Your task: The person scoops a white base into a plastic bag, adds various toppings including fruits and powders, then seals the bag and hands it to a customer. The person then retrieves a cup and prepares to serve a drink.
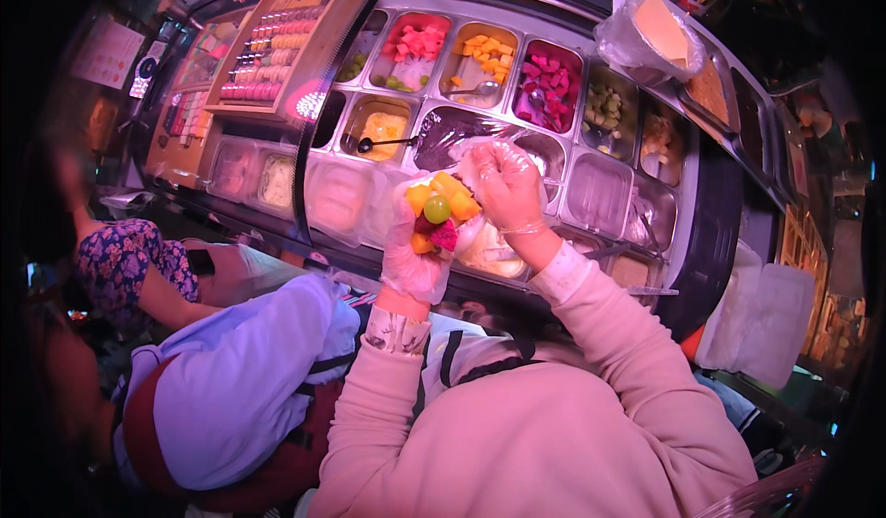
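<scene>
In a clear plastic glove, my left hand (411, 261) is wrapped round a fruit-topped dessert (448, 188) with mango chunks, a green grape (437, 209) and a magenta dragon fruit piece (444, 235). Its base is mostly hidden by my fingers. Just right of it, my gloved right hand (506, 181) is closed in a pinch; whatever lies between the fingertips is hidden. Behind it sits a metal bin of dark filling (452, 138), partly under film. Farther back are bins of mango cubes (489, 54), dragon fruit cubes (548, 89) and pink fruit cubes (417, 42).
A black spoon (386, 142) rests in a yellow-filled bin at left. Beyond a glass edge stands a wooden tray of macarons (277, 52). A bag-lined tub (637, 42) stands back right, and clear plastic containers (761, 319) at right. Another person's lavender sleeve (249, 352) is close on my left.
</scene>
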`<state>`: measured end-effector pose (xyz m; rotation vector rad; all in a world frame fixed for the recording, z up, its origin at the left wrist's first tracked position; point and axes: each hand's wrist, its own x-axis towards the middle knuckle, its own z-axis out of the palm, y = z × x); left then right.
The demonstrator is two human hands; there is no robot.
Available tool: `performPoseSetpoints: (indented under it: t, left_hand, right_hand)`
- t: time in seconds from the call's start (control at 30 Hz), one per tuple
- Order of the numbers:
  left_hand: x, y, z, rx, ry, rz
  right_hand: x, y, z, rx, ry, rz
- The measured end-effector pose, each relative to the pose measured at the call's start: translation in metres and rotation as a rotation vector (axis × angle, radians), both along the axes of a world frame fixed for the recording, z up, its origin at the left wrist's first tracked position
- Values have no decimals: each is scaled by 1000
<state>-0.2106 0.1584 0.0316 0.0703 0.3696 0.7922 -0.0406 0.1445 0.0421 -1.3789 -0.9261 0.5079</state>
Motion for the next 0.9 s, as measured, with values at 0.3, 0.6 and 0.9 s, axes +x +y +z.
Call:
performPoseSetpoints:
  t: [0.3,0.6,0.9]
  left_hand:
    - [-9,-15,-3,-38,1,-11]
    - [-6,-10,-10,-46,28,-40]
    - [13,1,-5,81,163,-38]
  right_hand:
    - [29,-13,22,14,-28,143]
    - [43,-23,44,-88,890,345]
    - [40,-17,83,-108,682,587]
